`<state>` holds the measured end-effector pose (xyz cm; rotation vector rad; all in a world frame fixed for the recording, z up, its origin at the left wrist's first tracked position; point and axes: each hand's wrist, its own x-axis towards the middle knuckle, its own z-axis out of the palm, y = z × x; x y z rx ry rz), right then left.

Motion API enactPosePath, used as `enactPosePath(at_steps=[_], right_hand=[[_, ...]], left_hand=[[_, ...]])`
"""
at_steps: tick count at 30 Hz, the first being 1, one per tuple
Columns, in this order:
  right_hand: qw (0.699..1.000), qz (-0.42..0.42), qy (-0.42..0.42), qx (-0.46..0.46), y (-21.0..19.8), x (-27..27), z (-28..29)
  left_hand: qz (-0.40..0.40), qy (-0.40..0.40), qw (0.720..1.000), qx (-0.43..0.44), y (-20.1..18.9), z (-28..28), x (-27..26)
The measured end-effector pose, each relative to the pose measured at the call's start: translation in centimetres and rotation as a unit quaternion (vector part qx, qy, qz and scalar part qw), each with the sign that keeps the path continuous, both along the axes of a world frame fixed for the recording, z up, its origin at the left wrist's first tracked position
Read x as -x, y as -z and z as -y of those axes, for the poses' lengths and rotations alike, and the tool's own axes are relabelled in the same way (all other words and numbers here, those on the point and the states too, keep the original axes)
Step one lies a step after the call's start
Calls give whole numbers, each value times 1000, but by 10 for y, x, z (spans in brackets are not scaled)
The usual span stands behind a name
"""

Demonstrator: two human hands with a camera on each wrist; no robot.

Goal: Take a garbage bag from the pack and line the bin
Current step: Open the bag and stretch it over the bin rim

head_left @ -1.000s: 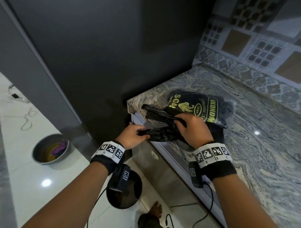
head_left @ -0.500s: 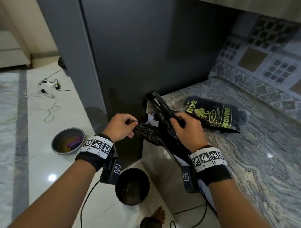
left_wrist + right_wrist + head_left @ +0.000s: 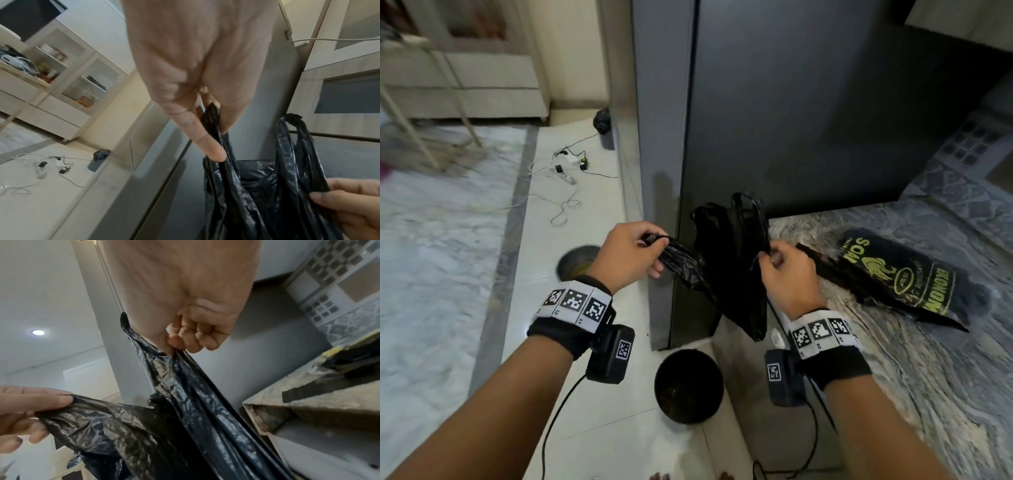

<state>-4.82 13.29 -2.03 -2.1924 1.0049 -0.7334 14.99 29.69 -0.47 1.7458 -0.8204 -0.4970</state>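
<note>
Kitchen corner: marbled countertop (image 3: 893, 394) at 3 o'clock, grey cabinet behind, white tile floor below. Item: black garbage bag (image 3: 726, 274), out of the pack (image 3: 900, 277), hanging long axis vertical between left hand (image 3: 630, 253), pinching one crumpled edge, and right hand (image 3: 787, 270), fingers clenched round the other. Bin (image 3: 688, 387) stands open at 6 o'clock, directly beneath the bag, marginally nearer the right hand.
</note>
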Motion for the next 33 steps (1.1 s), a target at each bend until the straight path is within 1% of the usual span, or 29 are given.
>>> enactPosePath(at_steps=[4,7,12,16,17,19,21,22,24,26,29,33], right_hand=[[994,-27,-44,-97,16,-9,5],[984,-19,-75,-161,29,-12,7],[969,-21,-84,-232,45,-12,6],[972,-86,-89,-202,59,-13,6],[975,-95,-96,-177,62,-13,6],[983,-123,-100,-93,62,-15,4],[987,-126,-96,-20,64,-15,8],[988,-121,-95,0,64,-15,11],[990,-94,-103,-13,69,-14,19],[990,-73,-107,-63,73,-11,26],[987,-51,-106,-112,80,-5,33],[973,-59,-130,-184,86,-1,36]], left_hand=[[-6,-10,1000,-5,6,-3,0],[-11,-11,1000,-8,13,-3,6],[4,-3,999,-34,22,1,21],[7,0,999,-51,29,2,34],[11,-4,999,-53,30,2,37],[26,-12,998,-54,31,2,40],[40,-25,997,-55,33,1,43],[38,-35,997,-56,34,0,44],[29,-61,996,-60,38,-3,46],[30,-81,994,-69,43,-5,48],[26,-109,991,-78,54,-8,52],[8,-134,987,-86,69,-8,61]])
